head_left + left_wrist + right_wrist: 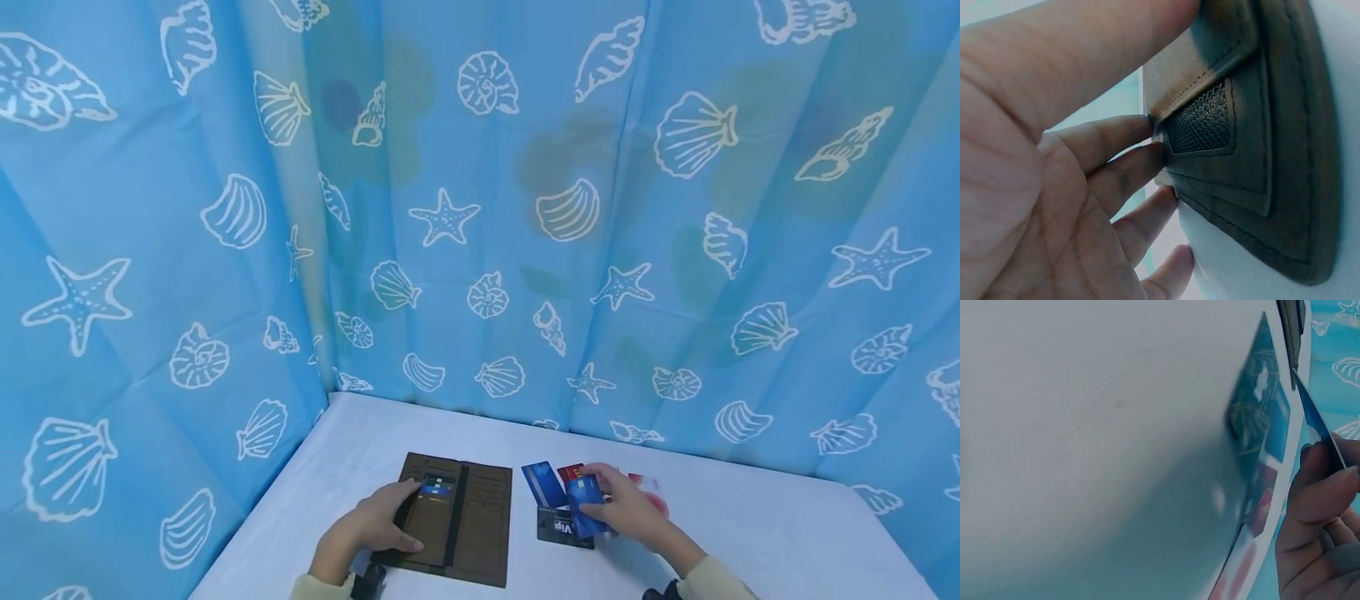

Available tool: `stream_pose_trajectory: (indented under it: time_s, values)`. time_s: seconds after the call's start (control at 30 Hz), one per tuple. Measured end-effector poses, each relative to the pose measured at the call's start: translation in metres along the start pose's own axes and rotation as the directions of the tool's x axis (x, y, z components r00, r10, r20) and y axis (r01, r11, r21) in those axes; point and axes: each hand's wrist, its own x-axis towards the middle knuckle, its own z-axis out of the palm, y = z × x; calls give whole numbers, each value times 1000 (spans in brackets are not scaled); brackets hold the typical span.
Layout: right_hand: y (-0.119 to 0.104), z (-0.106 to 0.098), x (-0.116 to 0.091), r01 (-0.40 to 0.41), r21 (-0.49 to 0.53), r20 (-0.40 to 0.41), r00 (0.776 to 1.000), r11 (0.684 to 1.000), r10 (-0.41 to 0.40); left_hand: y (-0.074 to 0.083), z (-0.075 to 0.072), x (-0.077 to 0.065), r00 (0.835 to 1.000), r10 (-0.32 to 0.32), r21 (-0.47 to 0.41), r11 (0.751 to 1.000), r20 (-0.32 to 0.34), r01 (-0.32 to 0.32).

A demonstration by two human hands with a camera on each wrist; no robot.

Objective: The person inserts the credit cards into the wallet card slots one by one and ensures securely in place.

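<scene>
A brown bifold wallet (483,525) lies spread flat on the white table, a black band down its middle. Cards (437,486) show in a slot of its left panel. On that panel's left side rests my left hand (378,521); in the left wrist view its fingers (1125,175) stretch out to the wallet's edge. To the right, my right hand (622,504) pinches a blue bank card (585,504) between thumb and fingers. The right wrist view shows this card (1316,419) edge-on, above the table. Beneath and around it lie other cards.
Next to the held card are another blue card (542,482), a black card (553,525) marked "Vip", a red card (567,472) and a pink-and-white card (654,492), partly behind the hand. A blue seashell-print curtain (487,250) hangs along the table's back and left edges.
</scene>
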Motion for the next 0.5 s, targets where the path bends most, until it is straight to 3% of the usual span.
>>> stream_pose_trajectory:
  time_s: [0.3,0.5]
  values:
    - [-20,13,14,5,130,35,999,992,-10,-2,3,4,1000,-5,12,1000,-12,6]
    - [-34,18,23,24,117,28,999,993,-27,-3,1,4,1000,9,-7,1000,-15,-10]
